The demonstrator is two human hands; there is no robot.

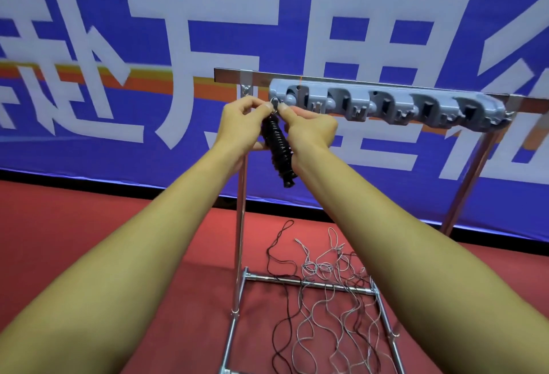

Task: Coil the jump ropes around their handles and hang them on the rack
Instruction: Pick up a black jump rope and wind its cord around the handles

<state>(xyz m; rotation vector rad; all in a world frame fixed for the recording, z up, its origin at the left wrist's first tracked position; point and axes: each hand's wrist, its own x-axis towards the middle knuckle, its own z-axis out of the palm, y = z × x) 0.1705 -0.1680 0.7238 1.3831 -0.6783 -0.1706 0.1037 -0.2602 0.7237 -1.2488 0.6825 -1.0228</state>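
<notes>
Two bare forearms reach forward from the bottom corners, meeting at the middle. Below them, on a red floor, loose thin cords lie tangled across the chrome base bars of a metal stand: a black jump rope cord at the left and a mass of silver-grey cords beside it.

Higher up, the left hand and right hand come together, fingers curled, each pinching a small metal ring at the top of a coiled black jump rope. The rope is wound in tight ribbed turns round its handles and hangs down between the wrists. The ring sits at the leftmost hook of a grey plastic hook rack, a moulded strip with a row of rounded holders, mounted on the stand's flat metal crossbar.

Behind everything hangs a blue banner with large white Chinese characters, among them 万 and 里, and an orange and red stripe running across it.
</notes>
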